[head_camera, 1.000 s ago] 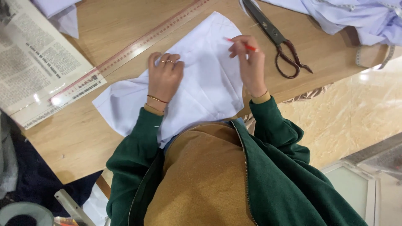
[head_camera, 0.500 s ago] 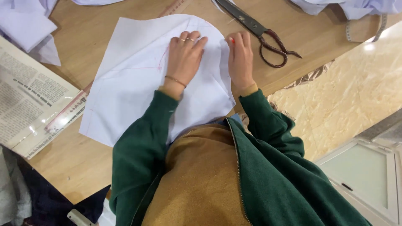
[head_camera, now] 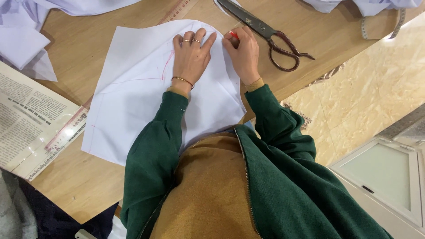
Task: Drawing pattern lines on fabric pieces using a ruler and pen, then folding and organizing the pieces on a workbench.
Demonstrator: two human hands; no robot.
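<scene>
A white piece of fabric with thin red marked lines lies flat on the wooden table. My left hand presses flat on its upper part, fingers spread, with rings and a thin bracelet. Just to the right, my right hand pinches a small red marking tool against the fabric's curved top edge. Both arms are in dark green sleeves.
Large dark scissors lie just right of my right hand. A long ruler runs under the fabric to a newspaper at left. More white cloth lies upper left and along the top. A measuring tape sits upper right.
The view has shifted, so fabric and hands sit lower and more central. My right hand has crept toward the fabric's top edge with the red tool. The left hand stays pressed flat.
</scene>
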